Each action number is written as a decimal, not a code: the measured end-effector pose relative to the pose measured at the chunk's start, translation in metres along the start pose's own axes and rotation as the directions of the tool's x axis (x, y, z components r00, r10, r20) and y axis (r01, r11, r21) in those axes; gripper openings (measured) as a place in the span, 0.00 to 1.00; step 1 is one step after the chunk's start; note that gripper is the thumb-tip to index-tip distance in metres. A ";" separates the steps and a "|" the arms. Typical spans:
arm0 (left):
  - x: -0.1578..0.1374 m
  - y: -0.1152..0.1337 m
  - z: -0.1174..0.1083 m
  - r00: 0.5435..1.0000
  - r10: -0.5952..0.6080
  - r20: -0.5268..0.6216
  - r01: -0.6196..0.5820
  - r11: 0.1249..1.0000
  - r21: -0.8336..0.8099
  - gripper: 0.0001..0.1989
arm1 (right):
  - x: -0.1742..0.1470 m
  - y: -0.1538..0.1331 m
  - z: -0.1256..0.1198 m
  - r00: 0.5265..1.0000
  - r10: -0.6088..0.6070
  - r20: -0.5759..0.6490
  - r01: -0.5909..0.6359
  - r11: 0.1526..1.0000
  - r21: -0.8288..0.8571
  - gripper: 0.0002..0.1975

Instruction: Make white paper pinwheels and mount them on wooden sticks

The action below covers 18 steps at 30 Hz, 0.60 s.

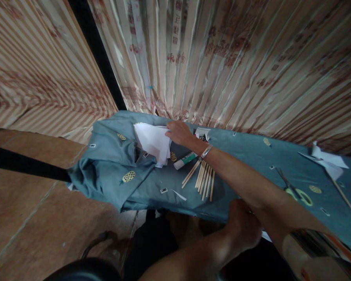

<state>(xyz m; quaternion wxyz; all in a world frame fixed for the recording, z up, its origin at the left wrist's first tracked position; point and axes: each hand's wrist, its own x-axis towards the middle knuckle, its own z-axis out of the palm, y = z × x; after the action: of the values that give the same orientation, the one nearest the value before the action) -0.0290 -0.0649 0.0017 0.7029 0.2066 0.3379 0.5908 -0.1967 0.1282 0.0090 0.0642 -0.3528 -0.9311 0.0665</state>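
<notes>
My right hand [179, 132] reaches across to the left end of the table, its fingers closed on the edge of a stack of white paper sheets [152, 142]. A bracelet circles that wrist. My left hand [242, 222] is curled near the table's front edge, under my right forearm. Its fingertips are hidden, and a bit of white [266, 236] shows just beyond it. Below my right wrist lie a glue stick [185, 160] and a fan of several thin wooden sticks [204, 179]. A small patterned box [202, 134] sits behind the wrist.
Scissors with pale green handles [298, 194] rest on the blue-grey tablecloth [236, 156]. A white paper pinwheel shape [329, 162] on a stick lies at the far right. A paper strip [179, 195] is near the front edge. A striped curtain [222, 70] hangs behind; a dark pole [98, 50] stands left.
</notes>
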 end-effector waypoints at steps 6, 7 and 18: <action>-0.001 -0.001 -0.003 1.000 0.004 0.029 -0.005 0.999 0.042 0.16 | 0.008 0.009 0.003 0.998 0.050 -0.046 -0.041 0.982 0.182 0.09; -0.001 -0.002 -0.003 0.999 0.000 0.032 -0.001 0.999 0.050 0.15 | 0.011 0.011 0.003 0.998 0.056 -0.039 -0.046 0.973 0.227 0.08; 0.009 -0.009 -0.006 0.998 -0.061 -0.021 0.064 0.975 0.213 0.08 | -0.003 0.048 -0.029 0.957 0.256 -0.136 -0.067 0.654 0.754 0.05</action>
<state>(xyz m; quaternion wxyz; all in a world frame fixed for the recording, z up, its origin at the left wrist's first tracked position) -0.0266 -0.0589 -0.0108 0.6923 0.2659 0.4109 0.5303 -0.1588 0.1644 0.0295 0.3034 -0.3834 -0.7735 0.4032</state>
